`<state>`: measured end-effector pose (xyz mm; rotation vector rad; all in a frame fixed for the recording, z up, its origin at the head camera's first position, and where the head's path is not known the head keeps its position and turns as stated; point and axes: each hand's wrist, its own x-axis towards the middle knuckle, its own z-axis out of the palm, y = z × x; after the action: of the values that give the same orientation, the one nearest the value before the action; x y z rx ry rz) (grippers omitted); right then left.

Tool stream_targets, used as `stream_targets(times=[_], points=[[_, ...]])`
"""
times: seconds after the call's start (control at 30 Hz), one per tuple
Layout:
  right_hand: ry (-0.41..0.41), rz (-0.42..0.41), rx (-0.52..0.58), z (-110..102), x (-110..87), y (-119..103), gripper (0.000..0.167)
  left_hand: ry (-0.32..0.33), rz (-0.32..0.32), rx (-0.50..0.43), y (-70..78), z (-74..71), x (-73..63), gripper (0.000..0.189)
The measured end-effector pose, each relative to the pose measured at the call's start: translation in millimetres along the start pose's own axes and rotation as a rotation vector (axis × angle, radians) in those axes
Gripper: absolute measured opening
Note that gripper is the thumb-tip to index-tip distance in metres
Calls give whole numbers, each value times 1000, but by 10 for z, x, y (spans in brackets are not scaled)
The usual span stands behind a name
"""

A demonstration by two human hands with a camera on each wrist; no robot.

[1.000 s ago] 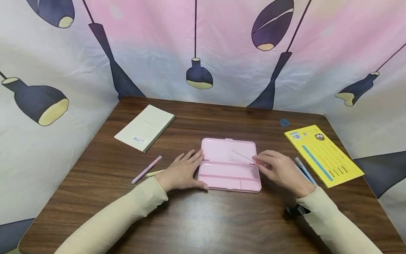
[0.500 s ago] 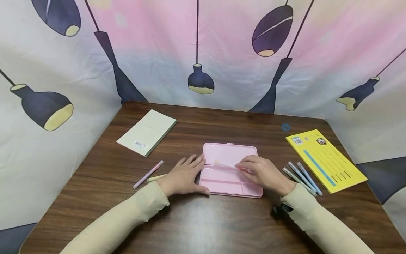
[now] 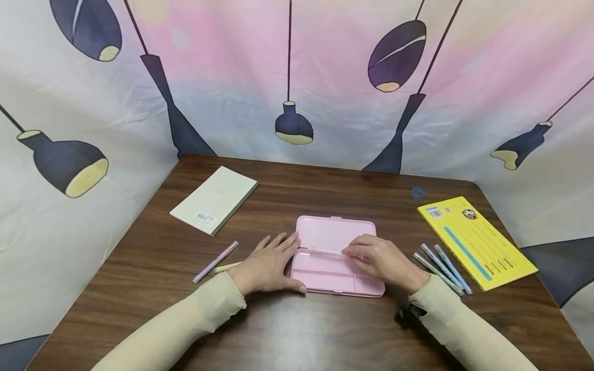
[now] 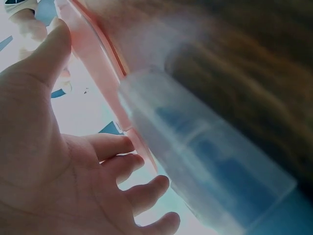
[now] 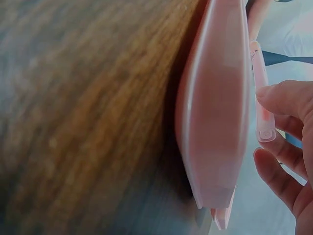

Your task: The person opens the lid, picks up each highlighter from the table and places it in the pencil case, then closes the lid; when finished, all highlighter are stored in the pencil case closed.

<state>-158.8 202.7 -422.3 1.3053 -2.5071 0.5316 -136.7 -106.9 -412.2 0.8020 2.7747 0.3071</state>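
A pink pencil case (image 3: pixel 335 233) lies opened flat on the table, its lid half towards the back and its divided half nearer me. My left hand (image 3: pixel 266 265), fingers spread, rests at its left edge; the left wrist view shows the thumb and fingertips touching the pink case wall (image 4: pixel 98 63). Over the case, my right hand (image 3: pixel 382 262) pinches a pale translucent pen (image 3: pixel 327 251) between thumb and fingers. That pen lies roughly crosswise near the hinge line. In the right wrist view the pen (image 5: pixel 260 73) shows beyond the case side, apart from it.
Left of the case lie a pink-purple pen (image 3: pixel 215 262) and a yellow pen (image 3: pixel 227 267), partly hidden by the left hand. Three pens (image 3: pixel 443 268) lie at right beside a yellow book (image 3: pixel 478 242). A pale notebook (image 3: pixel 215 198) and blue tape ring (image 3: pixel 417 192) lie farther back.
My right hand has moved left over the case with the pen, bringing it down towards the hinge line. The left hand stays at the case edge. The view has tilted slightly upward.
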Motion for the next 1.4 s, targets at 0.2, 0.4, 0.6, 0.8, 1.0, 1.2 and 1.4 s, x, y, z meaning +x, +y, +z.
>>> stream_targets(times=[0.2,0.4,0.6,0.8,1.0,1.2,1.4], points=[[-14,6,-10,24,-7,-5,24,-2,0,-6,-13,40,-14,113],[-20,-1,0,39,6,-2,25,4,-6,12,-14,44,-1,113],[-22,-42,4,80,51,-11,24,4,-7,10,-9,29,-7,114],[7,-91,-2,130,152,-26,22,13,-6,11,-7,9,-7,113],[-12,-125,-12,189,245,-36,18,10,-9,15,-2,4,1,113],[-33,-97,-9,197,288,-56,18,4,-18,9,13,-6,-9,113],[-32,-91,-20,202,289,-51,18,3,-24,13,16,-10,-10,114]])
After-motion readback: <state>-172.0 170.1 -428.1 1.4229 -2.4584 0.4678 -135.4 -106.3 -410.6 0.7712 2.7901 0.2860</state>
